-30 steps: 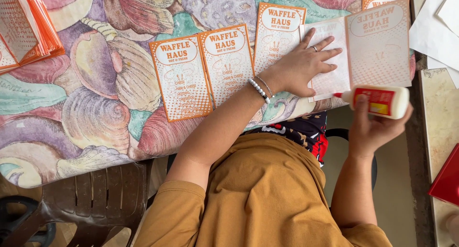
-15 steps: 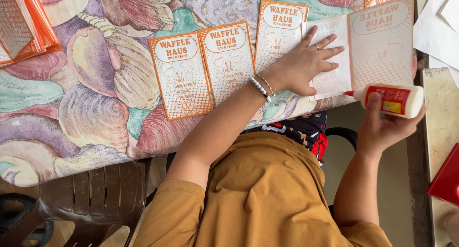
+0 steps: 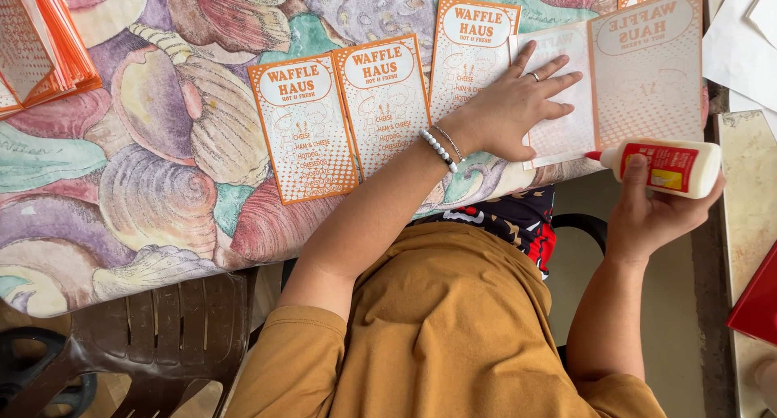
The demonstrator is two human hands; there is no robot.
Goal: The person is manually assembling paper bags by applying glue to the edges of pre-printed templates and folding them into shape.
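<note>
Here, at the far left of your counter [image 3: 162, 183], with its shell-patterned cloth, a stack of orange-edged cards [image 3: 40, 50] lies fanned at the top corner; below the counter edge a brown plastic chair [image 3: 162, 337] stands tucked in; further right, three orange-and-white printed cards [image 3: 380, 102] lie in a row on the cloth, the first two tilted and touching edge to edge, the third just beside them and higher up; your left hand [image 3: 510, 114] lies flat and open, fingers spread, holding nothing, pressing down the pale blank panel of an unfolded card [image 3: 647, 70], with a beaded bracelet [image 3: 439, 148] at the wrist and a ring on one finger; the card's right panel shows its print faintly, reversed, and another orange card peeks out behind its top edge; your right hand [image 3: 655, 212] is off the counter, below its edge, closed around a white glue bottle [image 3: 668, 165] with a red and yellow label, lying sideways, its red tip pointing left and just touching the lower edge of the unfolded card; nothing lies between the tip and the card; white paper sheets [image 3: 740, 46] sit at the top right, and a red thing [image 3: 759, 301] shows at the right edge, too cropped to tell what it is.
</note>
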